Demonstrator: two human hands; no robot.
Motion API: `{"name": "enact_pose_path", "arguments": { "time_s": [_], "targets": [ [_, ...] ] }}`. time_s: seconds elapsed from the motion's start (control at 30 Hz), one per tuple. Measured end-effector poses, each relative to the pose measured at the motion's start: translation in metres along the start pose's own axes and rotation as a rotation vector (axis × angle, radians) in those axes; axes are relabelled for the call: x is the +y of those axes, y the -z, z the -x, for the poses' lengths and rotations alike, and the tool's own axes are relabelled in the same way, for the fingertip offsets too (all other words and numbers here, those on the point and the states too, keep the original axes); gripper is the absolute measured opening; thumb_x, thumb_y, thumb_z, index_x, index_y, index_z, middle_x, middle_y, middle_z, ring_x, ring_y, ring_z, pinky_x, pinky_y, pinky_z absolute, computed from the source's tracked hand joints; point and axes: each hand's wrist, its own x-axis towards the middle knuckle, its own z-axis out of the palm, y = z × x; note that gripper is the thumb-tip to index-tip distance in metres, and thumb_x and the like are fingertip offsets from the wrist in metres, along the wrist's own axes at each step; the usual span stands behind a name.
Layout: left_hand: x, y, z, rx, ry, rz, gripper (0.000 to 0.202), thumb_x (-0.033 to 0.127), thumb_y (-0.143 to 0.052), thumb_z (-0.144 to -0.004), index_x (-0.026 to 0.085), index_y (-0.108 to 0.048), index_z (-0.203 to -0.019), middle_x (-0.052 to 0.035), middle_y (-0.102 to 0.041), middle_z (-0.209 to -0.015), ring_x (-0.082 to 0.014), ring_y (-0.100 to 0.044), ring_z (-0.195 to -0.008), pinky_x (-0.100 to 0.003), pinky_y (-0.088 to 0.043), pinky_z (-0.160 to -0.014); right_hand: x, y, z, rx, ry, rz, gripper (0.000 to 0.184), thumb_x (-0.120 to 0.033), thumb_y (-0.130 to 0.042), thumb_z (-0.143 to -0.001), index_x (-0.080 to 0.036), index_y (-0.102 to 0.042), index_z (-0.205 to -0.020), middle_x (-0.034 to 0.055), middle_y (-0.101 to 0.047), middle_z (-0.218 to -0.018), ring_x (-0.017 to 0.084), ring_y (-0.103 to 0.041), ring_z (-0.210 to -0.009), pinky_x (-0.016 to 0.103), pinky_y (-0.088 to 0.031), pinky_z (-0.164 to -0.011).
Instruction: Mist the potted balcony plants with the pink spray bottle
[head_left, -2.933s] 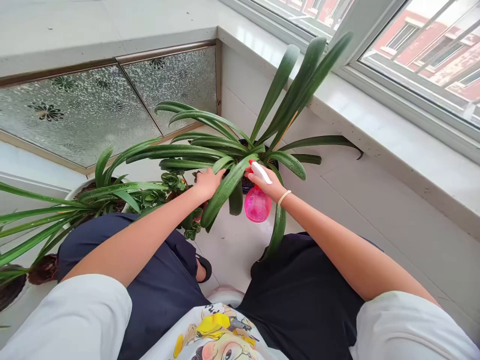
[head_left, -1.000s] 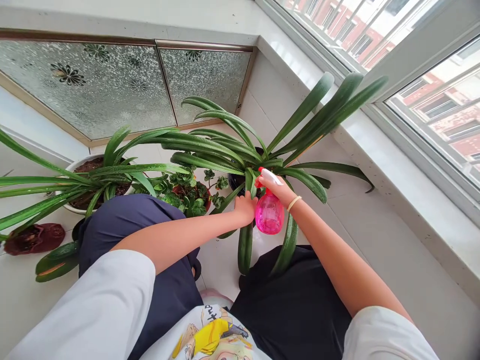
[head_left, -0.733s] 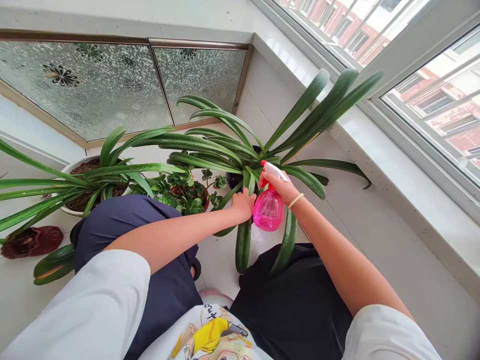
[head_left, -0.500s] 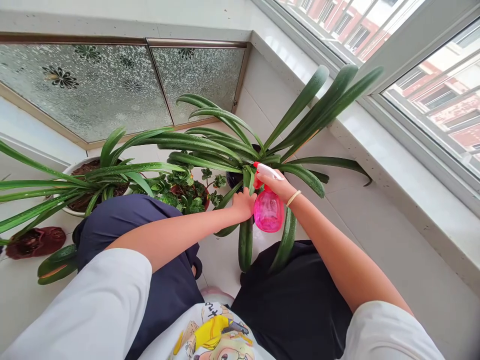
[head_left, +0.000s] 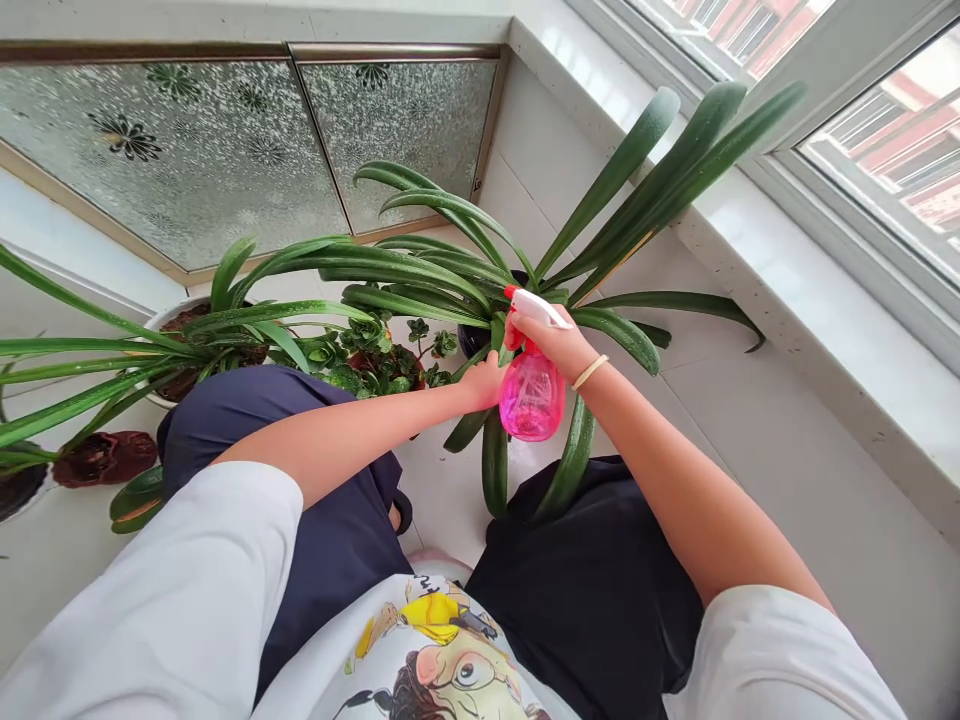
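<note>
My right hand (head_left: 551,340) is wrapped round the neck of a pink see-through spray bottle (head_left: 531,405) with a white and red trigger head. The bottle is nearly upright, its red nozzle pointing left over the middle of a potted plant with long strap-like leaves (head_left: 420,270). Just left of the bottle, my left hand (head_left: 482,385) is closed on a green leaf (head_left: 498,332) of this plant; the bottle partly hides its fingers. The plant's dark pot (head_left: 470,340) shows only in part behind the leaves.
A leafy low plant (head_left: 375,360) and another strap-leaved plant in a white pot (head_left: 161,318) stand to the left. Beyond them are patterned glass cabinet doors (head_left: 405,130). A window ledge (head_left: 810,290) runs along the right. A dark red pot (head_left: 105,458) sits at far left.
The view has tilted and shifted slightly, so the plants and cabinet sit higher in the picture. Both hands keep their hold, the bottle still beside the left hand.
</note>
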Motion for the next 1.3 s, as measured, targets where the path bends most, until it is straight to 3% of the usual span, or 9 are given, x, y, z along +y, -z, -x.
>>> {"name": "enact_pose_path", "arguments": {
  "time_s": [0.2, 0.33, 0.43, 0.57, 0.67, 0.8, 1.07, 1.17, 1.3],
  "targets": [
    [-0.01, -0.001, -0.003, 0.085, -0.021, -0.129, 0.052, 0.053, -0.052, -0.09, 0.023, -0.056, -0.132, -0.0179, -0.042, -0.146, -0.038, -0.052, -0.128, -0.05, -0.046, -0.102, 0.003, 0.022, 0.001, 0.116, 0.04, -0.119, 0.044, -0.041, -0.075, -0.071, -0.02, -0.066, -0.109, 0.0006, -0.069, -0.079, 0.017, -0.065, -0.071, 0.035, -0.056, -0.074],
    [-0.019, 0.018, 0.0, 0.167, -0.095, -0.246, 0.056, 0.043, -0.068, -0.082, 0.023, -0.058, -0.134, -0.014, -0.014, -0.167, -0.0414, -0.008, -0.154, -0.057, -0.02, -0.121, 0.007, 0.041, 0.003, 0.337, 0.024, -0.051, 0.025, -0.037, -0.072, -0.072, -0.018, -0.066, -0.088, 0.0006, -0.063, -0.066, 0.015, -0.06, -0.061, 0.03, -0.053, -0.063],
    [-0.027, 0.04, 0.001, 0.259, -0.151, -0.299, 0.065, 0.04, -0.072, -0.08, 0.025, -0.055, -0.141, -0.0111, -0.001, -0.17, -0.0411, 0.006, -0.155, -0.059, -0.005, -0.123, 0.003, 0.051, 0.01, 0.453, 0.022, -0.072, 0.02, -0.035, -0.07, -0.072, -0.018, -0.065, -0.083, -0.0002, -0.06, -0.062, 0.013, -0.057, -0.057, 0.029, -0.052, -0.059],
    [-0.041, 0.063, 0.0, 0.327, -0.162, -0.387, 0.095, 0.042, -0.08, -0.073, 0.031, -0.035, -0.156, -0.0109, 0.002, -0.17, -0.0423, 0.005, -0.155, -0.062, 0.002, -0.122, -0.002, 0.061, 0.024, 0.416, -0.021, -0.078, 0.033, -0.031, -0.072, -0.068, -0.019, -0.064, -0.098, -0.001, -0.065, -0.069, 0.014, -0.061, -0.062, 0.028, -0.053, -0.061],
    [-0.05, 0.071, -0.002, 0.338, -0.139, -0.475, 0.101, 0.044, -0.081, -0.072, 0.032, -0.029, -0.158, -0.0112, 0.002, -0.17, -0.0422, 0.004, -0.155, -0.062, 0.003, -0.121, -0.001, 0.068, 0.035, 0.435, -0.117, -0.033, 0.023, -0.027, -0.071, -0.065, -0.018, -0.063, -0.085, 0.0008, -0.065, -0.066, 0.014, -0.061, -0.061, 0.028, -0.054, -0.062],
    [-0.055, 0.078, -0.005, 0.388, -0.11, -0.533, 0.095, 0.042, -0.079, -0.076, 0.032, -0.032, -0.158, -0.0109, -0.001, -0.17, -0.0408, 0.003, -0.155, -0.062, 0.005, -0.122, 0.0, 0.081, 0.051, 0.597, -0.148, -0.043, 0.014, -0.027, -0.068, -0.063, -0.019, -0.058, -0.068, 0.0008, -0.061, -0.058, 0.013, -0.058, -0.055, 0.027, -0.053, -0.055],
    [-0.046, 0.093, -0.008, 0.472, -0.13, -0.56, 0.079, 0.04, -0.07, -0.084, 0.033, -0.037, -0.155, -0.0091, -0.015, -0.169, -0.0399, -0.006, -0.155, -0.066, 0.0, -0.121, 0.006, 0.119, 0.089, 0.828, -0.094, -0.042, 0.016, -0.033, -0.066, -0.066, -0.02, -0.059, -0.073, -0.0005, -0.063, -0.064, 0.013, -0.06, -0.06, 0.026, -0.053, -0.058],
    [-0.042, 0.099, -0.007, 0.472, -0.168, -0.641, 0.064, 0.036, -0.065, -0.087, 0.031, -0.048, -0.148, -0.01, -0.031, -0.163, -0.0385, -0.014, -0.153, -0.068, 0.002, -0.119, 0.011, 0.128, 0.101, 0.872, -0.062, -0.013, 0.015, -0.033, -0.065, -0.067, -0.019, -0.058, -0.07, -0.0004, -0.06, -0.06, 0.013, -0.057, -0.055, 0.027, -0.051, -0.054],
    [-0.035, 0.108, -0.008, 0.391, -0.301, -0.735, 0.049, 0.031, -0.063, -0.087, 0.027, -0.062, -0.136, -0.0117, -0.059, -0.141, -0.0354, -0.03, -0.147, -0.066, 0.003, -0.12, 0.001, 0.129, 0.111, 0.889, 0.117, -0.007, 0.02, -0.036, -0.066, -0.07, -0.019, -0.062, -0.082, 0.0003, -0.065, -0.072, 0.015, -0.064, -0.066, 0.027, -0.052, -0.06]
  ]
}}
